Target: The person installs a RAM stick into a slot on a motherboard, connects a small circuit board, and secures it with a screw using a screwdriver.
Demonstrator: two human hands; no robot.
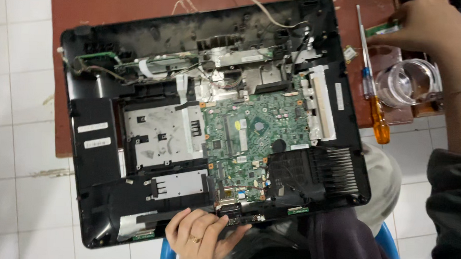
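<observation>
Head view: left hand grip grasps glossy black laptop shell; right hand grip unclear.

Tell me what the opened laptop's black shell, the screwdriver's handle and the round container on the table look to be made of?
The laptop shell looks like matte black moulded plastic, dusty and scuffed. The screwdriver handle seems translucent orange plastic, glossy; its shaft looks like bare metal. The round container is clear, see-through and shiny, probably plastic, though glass cannot be ruled out.
</observation>
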